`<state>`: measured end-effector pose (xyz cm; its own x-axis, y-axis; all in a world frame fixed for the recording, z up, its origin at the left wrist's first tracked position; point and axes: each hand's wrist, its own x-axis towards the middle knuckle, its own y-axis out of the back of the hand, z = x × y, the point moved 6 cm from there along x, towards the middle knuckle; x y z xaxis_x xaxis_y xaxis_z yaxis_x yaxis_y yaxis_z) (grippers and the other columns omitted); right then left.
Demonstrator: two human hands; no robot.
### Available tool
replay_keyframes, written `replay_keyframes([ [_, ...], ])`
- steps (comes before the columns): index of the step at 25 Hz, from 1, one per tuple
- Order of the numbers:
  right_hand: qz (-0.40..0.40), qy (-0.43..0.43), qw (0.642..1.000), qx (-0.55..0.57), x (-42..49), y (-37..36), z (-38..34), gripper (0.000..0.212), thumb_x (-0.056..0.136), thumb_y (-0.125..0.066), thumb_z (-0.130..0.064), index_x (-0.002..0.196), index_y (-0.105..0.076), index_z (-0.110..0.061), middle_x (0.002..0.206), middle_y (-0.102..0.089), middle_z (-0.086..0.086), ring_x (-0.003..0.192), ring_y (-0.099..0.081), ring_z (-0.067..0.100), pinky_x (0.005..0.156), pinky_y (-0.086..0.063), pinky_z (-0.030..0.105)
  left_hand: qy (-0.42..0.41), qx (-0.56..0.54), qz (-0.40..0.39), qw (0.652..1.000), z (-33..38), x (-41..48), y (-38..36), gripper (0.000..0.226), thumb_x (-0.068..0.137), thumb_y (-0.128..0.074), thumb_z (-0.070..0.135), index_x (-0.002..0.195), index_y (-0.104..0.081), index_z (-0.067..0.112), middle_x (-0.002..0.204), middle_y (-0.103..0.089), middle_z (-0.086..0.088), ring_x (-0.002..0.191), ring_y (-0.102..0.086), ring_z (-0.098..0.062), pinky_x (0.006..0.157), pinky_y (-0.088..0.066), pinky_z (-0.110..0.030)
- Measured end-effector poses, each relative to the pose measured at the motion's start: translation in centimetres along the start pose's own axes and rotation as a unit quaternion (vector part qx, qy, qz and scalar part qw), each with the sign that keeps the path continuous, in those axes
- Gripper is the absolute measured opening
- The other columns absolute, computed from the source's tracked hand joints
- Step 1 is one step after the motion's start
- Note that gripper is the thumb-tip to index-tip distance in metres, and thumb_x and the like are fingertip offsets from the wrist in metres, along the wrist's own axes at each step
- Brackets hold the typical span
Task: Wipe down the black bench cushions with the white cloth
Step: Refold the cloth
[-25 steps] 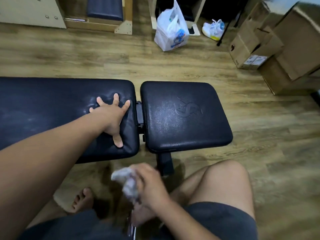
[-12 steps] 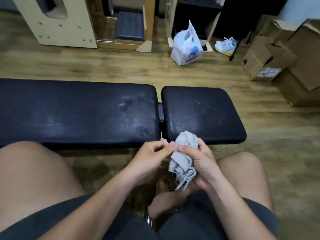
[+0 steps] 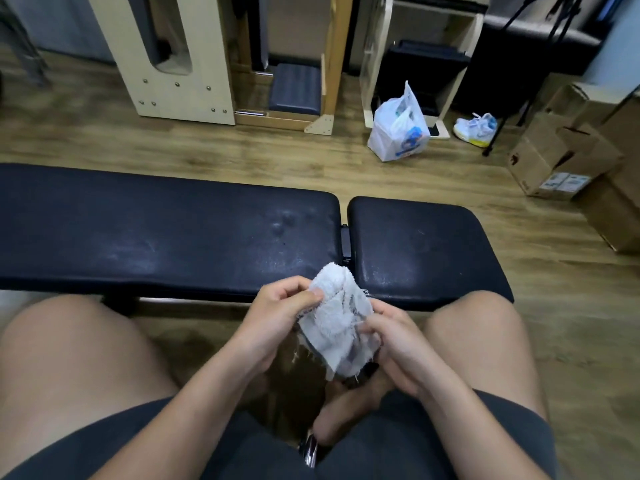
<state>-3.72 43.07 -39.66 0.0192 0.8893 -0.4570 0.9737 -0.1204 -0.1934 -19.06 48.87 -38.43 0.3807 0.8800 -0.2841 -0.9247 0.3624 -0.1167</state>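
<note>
Both hands, the left hand (image 3: 273, 317) and right hand (image 3: 398, 344), grip the white cloth (image 3: 336, 320) just in front of the bench (image 3: 166, 233), bunching it. Next, I think, press it onto the cushions.

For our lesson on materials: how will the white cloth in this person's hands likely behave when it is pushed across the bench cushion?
The white cloth is probably floppy: it sags bunched between the left hand and right hand. Likely light. Its looped, frayed weave may drag rather than slide on the long cushion.
</note>
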Motion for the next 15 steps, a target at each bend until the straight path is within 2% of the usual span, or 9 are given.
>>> replay_keyframes([
  [1,-0.025,0.000,1.000,-0.005,-0.2,-0.7,-0.5,0.025,0.085,-0.060,-0.010,0.106,-0.071,-0.008,0.109,-0.070,0.020,0.106,-0.065,0.034,0.096,-0.047,0.047,-0.024,0.026,-0.008,0.999,1.1,-0.5,0.2,0.013,0.091,-0.065,0.010,0.080,-0.071,0.008,0.079,-0.069,-0.007,0.076,-0.062,-0.020,0.067,-0.048,-0.026],
  [3,-0.049,0.026,0.997,-0.060,-0.7,-1.7,-1.8,0.033,0.089,-0.064,-0.037,0.106,-0.072,-0.009,0.106,-0.072,0.018,0.101,-0.068,0.032,0.093,-0.049,0.046,-0.083,0.087,-0.059,0.991,3.6,-1.6,0.4,0.009,0.092,-0.066,0.009,0.086,-0.072,0.007,0.081,-0.073,-0.006,0.074,-0.067,-0.018,0.063,-0.051,-0.024],
  [4,-0.054,0.048,0.994,-0.088,-0.7,-2.1,-2.3,0.037,0.086,-0.067,-0.042,0.105,-0.071,-0.010,0.104,-0.072,0.016,0.099,-0.068,0.031,0.091,-0.051,0.044,-0.106,0.119,-0.095,0.983,4.7,-2.1,0.6,0.007,0.092,-0.068,0.010,0.090,-0.073,0.007,0.085,-0.075,-0.008,0.078,-0.070,-0.021,0.067,-0.055,-0.028],
  [6,-0.064,0.089,0.989,-0.094,-0.9,-2.9,-3.2,0.033,0.082,-0.073,-0.031,0.107,-0.069,-0.009,0.104,-0.073,0.015,0.098,-0.069,0.029,0.087,-0.053,0.040,-0.133,0.171,-0.126,0.968,6.3,-3.0,1.3,0.008,0.089,-0.071,0.015,0.093,-0.076,0.010,0.089,-0.076,-0.010,0.085,-0.072,-0.025,0.077,-0.056,-0.039],
  [8,-0.066,0.107,0.987,-0.105,-0.7,-3.2,-3.4,0.034,0.077,-0.073,-0.011,0.110,-0.067,-0.009,0.107,-0.071,0.016,0.103,-0.067,0.034,0.090,-0.053,0.046,-0.137,0.191,-0.077,0.969,7.2,-3.3,2.9,0.006,0.086,-0.074,0.019,0.090,-0.077,0.015,0.083,-0.075,-0.016,0.077,-0.068,-0.021,0.072,-0.054,-0.041],
  [10,-0.098,0.108,0.980,-0.135,-0.6,-3.8,-3.4,0.046,0.071,-0.062,0.003,0.114,-0.065,-0.012,0.110,-0.070,0.015,0.108,-0.064,0.034,0.093,-0.050,0.056,-0.137,0.168,-0.019,0.976,7.9,-4.3,4.3,0.003,0.085,-0.076,0.015,0.087,-0.077,0.013,0.079,-0.073,-0.019,0.070,-0.062,-0.016,0.067,-0.048,-0.034],
  [11,-0.130,0.103,0.976,-0.142,-0.8,-4.4,-3.5,0.051,0.070,-0.059,0.006,0.116,-0.064,-0.013,0.112,-0.070,0.014,0.109,-0.064,0.033,0.094,-0.050,0.055,-0.139,0.156,0.000,0.978,8.2,-4.8,4.9,0.003,0.085,-0.076,0.013,0.087,-0.077,0.011,0.079,-0.074,-0.018,0.070,-0.062,-0.014,0.066,-0.047,-0.030],
  [13,-0.179,0.084,0.972,-0.128,-1.1,-6.0,-3.5,0.045,0.076,-0.066,-0.001,0.118,-0.063,-0.013,0.113,-0.070,0.014,0.108,-0.065,0.032,0.093,-0.051,0.051,-0.135,0.144,0.038,0.980,8.1,-5.7,5.9,0.004,0.085,-0.076,0.011,0.088,-0.076,0.009,0.080,-0.075,-0.014,0.069,-0.063,-0.012,0.064,-0.047,-0.024],
  [15,-0.147,0.082,0.976,-0.138,-1.2,-6.9,-3.1,0.029,0.086,-0.068,-0.021,0.114,-0.065,-0.014,0.109,-0.071,0.012,0.102,-0.067,0.032,0.092,-0.052,0.053,-0.088,0.109,0.096,0.986,5.6,-5.9,7.0,0.009,0.085,-0.075,0.013,0.094,-0.075,0.011,0.080,-0.072,-0.011,0.071,-0.062,-0.013,0.064,-0.046,-0.023],
])
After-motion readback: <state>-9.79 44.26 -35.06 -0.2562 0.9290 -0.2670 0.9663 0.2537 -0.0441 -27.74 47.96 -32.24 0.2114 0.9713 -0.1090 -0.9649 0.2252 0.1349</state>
